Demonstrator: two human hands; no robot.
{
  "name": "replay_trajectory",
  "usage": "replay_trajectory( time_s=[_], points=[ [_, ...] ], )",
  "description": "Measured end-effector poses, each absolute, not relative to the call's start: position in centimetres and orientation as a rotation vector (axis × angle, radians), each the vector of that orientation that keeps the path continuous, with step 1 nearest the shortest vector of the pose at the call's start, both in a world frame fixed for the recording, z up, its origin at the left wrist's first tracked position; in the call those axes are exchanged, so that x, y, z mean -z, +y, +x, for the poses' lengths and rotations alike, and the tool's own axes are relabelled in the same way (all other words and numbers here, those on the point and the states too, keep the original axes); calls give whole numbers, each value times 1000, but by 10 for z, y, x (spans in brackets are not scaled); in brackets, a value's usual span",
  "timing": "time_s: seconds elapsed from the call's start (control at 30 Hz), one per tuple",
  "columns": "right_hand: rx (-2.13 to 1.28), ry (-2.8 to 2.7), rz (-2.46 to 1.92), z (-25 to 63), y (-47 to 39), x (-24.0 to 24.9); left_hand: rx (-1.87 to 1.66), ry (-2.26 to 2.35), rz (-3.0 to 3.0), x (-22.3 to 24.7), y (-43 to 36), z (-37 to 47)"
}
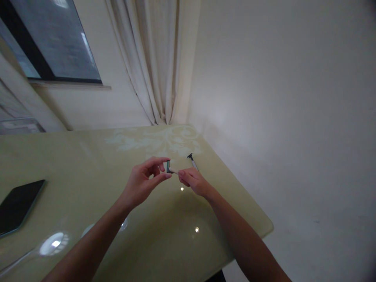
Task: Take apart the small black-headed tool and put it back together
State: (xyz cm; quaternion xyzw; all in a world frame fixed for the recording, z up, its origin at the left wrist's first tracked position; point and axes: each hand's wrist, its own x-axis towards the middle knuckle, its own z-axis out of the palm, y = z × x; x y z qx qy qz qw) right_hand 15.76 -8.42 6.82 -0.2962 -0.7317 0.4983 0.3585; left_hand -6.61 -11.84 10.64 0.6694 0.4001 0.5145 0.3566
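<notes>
My left hand (148, 178) pinches a small razor cartridge (168, 166), dark with a green strip, upright between thumb and fingertips. My right hand (194, 180) is closed around a thin pale stick (174, 171), whose end meets the lower part of the cartridge; what kind of stick it is, I cannot make out. Just beyond my right hand lies a razor handle (193, 161), grey with a black head end, its lower part hidden behind that hand. Both hands are above the glossy table.
The pale green table (235, 211) has a rounded right corner close to the white wall (279, 117). A dark tablet or phone (20, 205) lies at the left. Curtains (152, 62) hang behind the table, with a window (64, 39) to their left.
</notes>
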Motion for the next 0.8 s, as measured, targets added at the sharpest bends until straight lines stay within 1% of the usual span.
replay_trajectory(
  time_s=[0.8],
  points=[
    [-1264, -1915, -778, 158, -84, -70, -1362, 1034, 1699, -107, -119, -67]
  ],
)
